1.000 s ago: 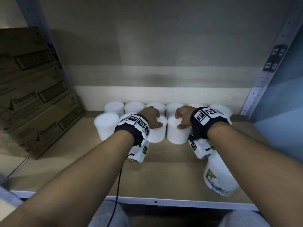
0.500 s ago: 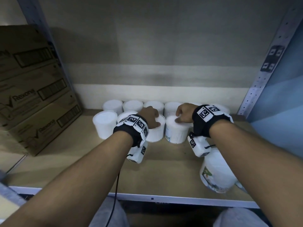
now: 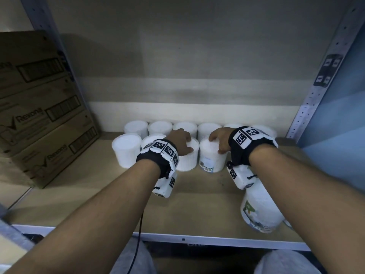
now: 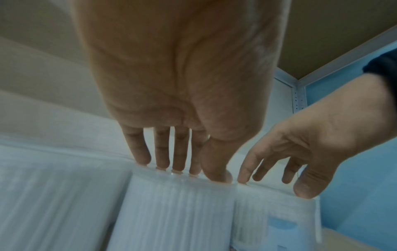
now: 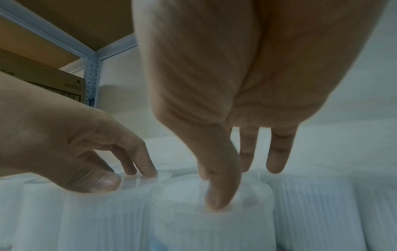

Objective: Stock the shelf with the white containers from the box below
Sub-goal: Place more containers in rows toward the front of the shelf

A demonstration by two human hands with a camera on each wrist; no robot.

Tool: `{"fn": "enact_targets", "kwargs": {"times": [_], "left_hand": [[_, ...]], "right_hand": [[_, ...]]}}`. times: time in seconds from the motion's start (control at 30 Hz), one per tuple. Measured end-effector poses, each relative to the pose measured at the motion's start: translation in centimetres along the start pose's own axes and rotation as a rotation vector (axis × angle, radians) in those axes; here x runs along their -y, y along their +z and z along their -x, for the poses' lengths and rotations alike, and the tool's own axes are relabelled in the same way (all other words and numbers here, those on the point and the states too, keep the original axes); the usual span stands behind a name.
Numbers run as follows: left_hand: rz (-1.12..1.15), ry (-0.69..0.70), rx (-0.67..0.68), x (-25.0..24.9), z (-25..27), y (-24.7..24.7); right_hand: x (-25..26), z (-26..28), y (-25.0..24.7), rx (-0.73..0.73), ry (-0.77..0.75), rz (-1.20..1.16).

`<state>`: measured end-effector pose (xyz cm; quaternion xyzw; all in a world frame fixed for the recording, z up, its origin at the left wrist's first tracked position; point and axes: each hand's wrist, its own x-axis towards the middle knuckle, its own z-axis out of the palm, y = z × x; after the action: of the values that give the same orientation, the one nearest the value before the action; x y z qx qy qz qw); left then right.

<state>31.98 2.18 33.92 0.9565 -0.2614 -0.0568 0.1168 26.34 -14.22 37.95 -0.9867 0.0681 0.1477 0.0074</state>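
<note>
Two rows of white containers stand at the back of the shelf (image 3: 197, 204); the back row (image 3: 161, 127) holds several. My left hand (image 3: 180, 141) rests with straight fingers on the lid of a front-row container (image 3: 188, 161). From the left wrist, its fingertips (image 4: 160, 165) touch that lid's rim. Beside it, my right hand (image 3: 219, 141) has relaxed fingers and thumb (image 5: 217, 202) on the top of the neighbouring container (image 3: 212, 161), whose blue label faces front. Neither hand curls round a container. Two more front-row containers (image 3: 126, 151) stand to the left.
Stacked cardboard boxes (image 3: 39, 115) fill the shelf's left side. A larger labelled white jar (image 3: 258, 212) sits near the front edge under my right forearm. A metal upright (image 3: 316, 86) bounds the right side. Bare board lies between the rows and the front rail (image 3: 177, 237).
The container under my right hand has turned, so its blue label now shows at the front. Both hands have stayed on the container tops.
</note>
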Motion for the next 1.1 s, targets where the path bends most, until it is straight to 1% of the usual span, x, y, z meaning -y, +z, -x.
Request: {"fn": "enact_targets", "kwargs": {"times": [0.1, 0.23, 0.33, 0.5, 0.93, 1.0, 1.1], "left_hand": [[-0.002, 0.002, 0.0, -0.1, 0.0, 0.1], [-0.02, 0.005, 0.01, -0.1, 0.0, 0.1], [-0.026, 0.009, 0.014, -0.1, 0.0, 0.1], [-0.041, 0.015, 0.013, -0.2, 0.2, 0.1], [-0.036, 0.021, 0.019, -0.1, 0.1, 0.2], [-0.032, 0.022, 0.018, -0.1, 0.2, 0.2], [-0.025, 0.02, 0.012, -0.1, 0.2, 0.2]], "right_hand": [[-0.3, 0.3, -0.1, -0.014, -0.024, -0.019], [-0.4, -0.3, 0.2, -0.117, 0.023, -0.038], [-0.1, -0.5, 0.6, -0.083, 0.061, -0.037], [0.3, -1.0, 0.9, -0.098, 0.075, -0.032], [0.0, -0.7, 0.2, -0.002, -0.078, -0.09], [0.0, -0.9, 0.1, -0.006, -0.068, -0.102], [-0.1, -1.2, 0.2, -0.056, -0.007, -0.061]]}}
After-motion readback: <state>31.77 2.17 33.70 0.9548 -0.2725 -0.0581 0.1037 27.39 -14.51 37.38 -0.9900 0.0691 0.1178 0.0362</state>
